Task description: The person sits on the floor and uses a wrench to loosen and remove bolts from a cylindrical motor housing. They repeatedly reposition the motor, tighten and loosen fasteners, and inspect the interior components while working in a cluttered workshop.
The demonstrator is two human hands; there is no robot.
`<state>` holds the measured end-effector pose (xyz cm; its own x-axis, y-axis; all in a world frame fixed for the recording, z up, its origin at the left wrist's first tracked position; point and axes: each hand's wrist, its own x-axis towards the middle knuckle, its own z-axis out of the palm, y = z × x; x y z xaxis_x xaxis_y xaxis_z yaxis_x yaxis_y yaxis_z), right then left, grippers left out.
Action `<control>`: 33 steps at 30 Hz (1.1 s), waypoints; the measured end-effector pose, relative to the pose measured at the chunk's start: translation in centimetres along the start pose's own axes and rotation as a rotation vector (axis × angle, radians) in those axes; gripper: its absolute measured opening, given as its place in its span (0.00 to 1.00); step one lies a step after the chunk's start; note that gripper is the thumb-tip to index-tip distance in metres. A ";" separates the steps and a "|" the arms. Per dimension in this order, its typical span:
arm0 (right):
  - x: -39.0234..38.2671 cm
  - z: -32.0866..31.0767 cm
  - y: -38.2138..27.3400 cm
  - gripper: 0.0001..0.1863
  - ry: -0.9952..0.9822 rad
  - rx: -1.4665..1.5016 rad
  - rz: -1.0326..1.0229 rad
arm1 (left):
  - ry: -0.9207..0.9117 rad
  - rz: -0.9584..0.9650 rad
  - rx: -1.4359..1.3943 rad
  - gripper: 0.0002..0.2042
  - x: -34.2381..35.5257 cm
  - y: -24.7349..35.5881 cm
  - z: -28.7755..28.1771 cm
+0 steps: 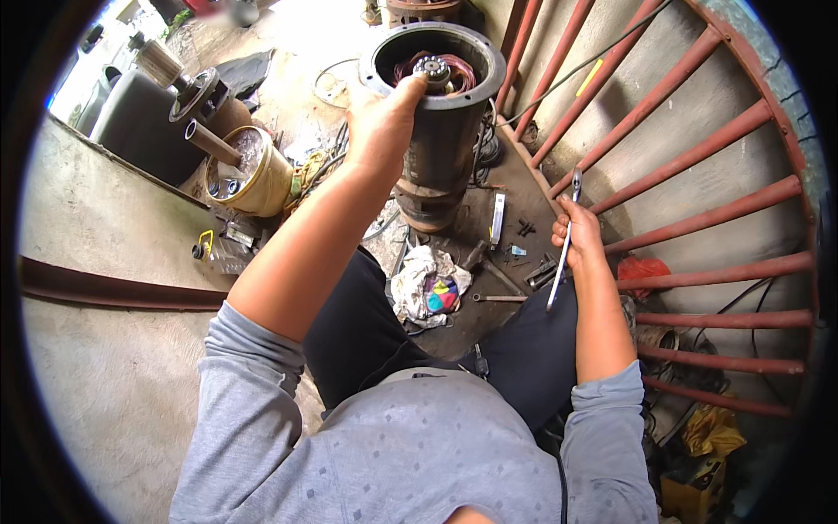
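Note:
A tall dark cylindrical motor housing (428, 131) stands upright on the floor in front of me. Inside its flanged top show reddish copper windings and a ball bearing (431, 66) on the shaft. My left hand (384, 127) grips the near left of the rim, its thumb laid over the edge toward the bearing; the other fingers are mostly hidden. Off to the right, my right hand (578, 231) is closed around a long silver wrench (559, 271), one end pointing up beside the red bars and the other hanging down by my right knee.
Red metal railing bars (690, 214) fan out at the right. On the floor lie a hammer (493, 269), another wrench (499, 298), a rag (417, 275) and a narrow white box (497, 218). A yellowish bucket (264, 179) and a clear plastic jug (225, 253) stand left.

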<state>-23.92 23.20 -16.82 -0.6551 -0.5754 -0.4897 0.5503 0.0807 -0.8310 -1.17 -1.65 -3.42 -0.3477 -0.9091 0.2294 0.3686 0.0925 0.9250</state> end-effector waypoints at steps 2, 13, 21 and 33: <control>0.2 0.0 0.0 0.16 -0.014 -0.001 -0.014 | 0.075 -0.133 0.133 0.20 0.3 0.0 0.1; -0.5 0.3 0.0 0.15 -0.035 -0.052 -0.043 | 0.001 -0.127 0.080 0.23 -3.0 2.0 -1.3; -0.9 0.7 0.2 0.14 -0.043 -0.093 -0.005 | -0.480 -0.071 0.540 0.15 5.8 0.9 -5.5; -1.9 -0.2 1.1 0.11 -0.064 -0.450 -0.013 | -0.660 -0.489 -0.033 0.14 21.5 -6.8 -4.0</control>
<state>-22.17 24.56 -16.86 -0.6194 -0.6270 -0.4726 0.2532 0.4102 -0.8761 -7.70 -23.42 -6.01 -0.9072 -0.4169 -0.0566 0.0659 -0.2737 0.9595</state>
